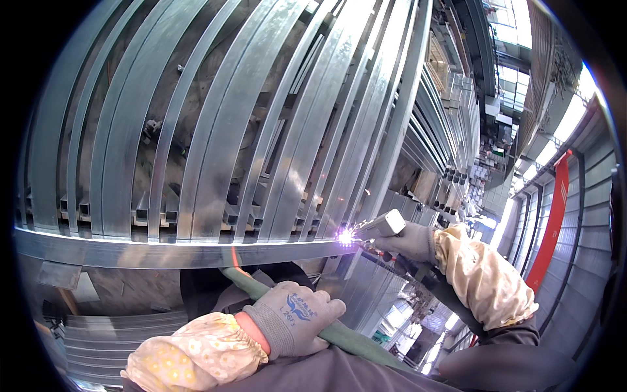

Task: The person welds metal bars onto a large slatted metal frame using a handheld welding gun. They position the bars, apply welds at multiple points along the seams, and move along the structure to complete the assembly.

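My right hand point(411, 243), in a grey glove, grips a pale handheld welding torch point(384, 225). Its tip meets the steel near the right part of a long crossbar point(144, 254), where a purple-white glare point(346, 238) throws sparks and hides the joint. Several shiny metal bars point(222, 137) run away from me, their near ends against that crossbar. Below it, my left hand point(297, 320), also gloved in grey, is closed round a green sleeved hose point(366, 341). The hose passes across my lap toward the right. Patterned sleeve covers point(202, 353) are on both forearms.
Stacked metal tubes point(444, 124) lie beyond the bars on the right. Square tube ends point(171, 214) show beneath the frame. Ribbed metal sheets point(124, 343) are at the lower left. A red beam point(552, 222) stands out by the wall at far right.
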Tool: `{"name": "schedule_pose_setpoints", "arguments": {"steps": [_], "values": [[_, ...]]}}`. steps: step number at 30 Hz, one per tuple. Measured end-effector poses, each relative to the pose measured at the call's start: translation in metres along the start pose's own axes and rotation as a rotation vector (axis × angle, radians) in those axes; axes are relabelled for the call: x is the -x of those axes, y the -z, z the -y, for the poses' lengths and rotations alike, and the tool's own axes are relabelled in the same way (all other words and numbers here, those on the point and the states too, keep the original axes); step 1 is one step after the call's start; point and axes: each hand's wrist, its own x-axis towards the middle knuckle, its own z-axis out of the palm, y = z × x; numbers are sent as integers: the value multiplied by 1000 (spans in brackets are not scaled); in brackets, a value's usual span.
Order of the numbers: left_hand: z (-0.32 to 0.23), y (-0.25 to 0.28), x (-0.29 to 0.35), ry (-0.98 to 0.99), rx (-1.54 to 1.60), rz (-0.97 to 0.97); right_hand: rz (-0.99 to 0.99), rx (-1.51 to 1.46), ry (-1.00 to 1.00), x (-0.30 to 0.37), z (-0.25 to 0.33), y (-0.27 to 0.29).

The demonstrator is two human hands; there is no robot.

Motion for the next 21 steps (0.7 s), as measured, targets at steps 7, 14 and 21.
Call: {"name": "schedule_pose_setpoints", "arguments": {"steps": [7,14,21], "values": [[-17,-11,0,-6,-67,18,-252,-242,-91,74,32,-4],[-21,-39,19,32,-134,-211,-861,-486,386,129,4,3],[-37,-79,96,374,-338,-557,-1069,-301,1193,174,-32,36]]}}
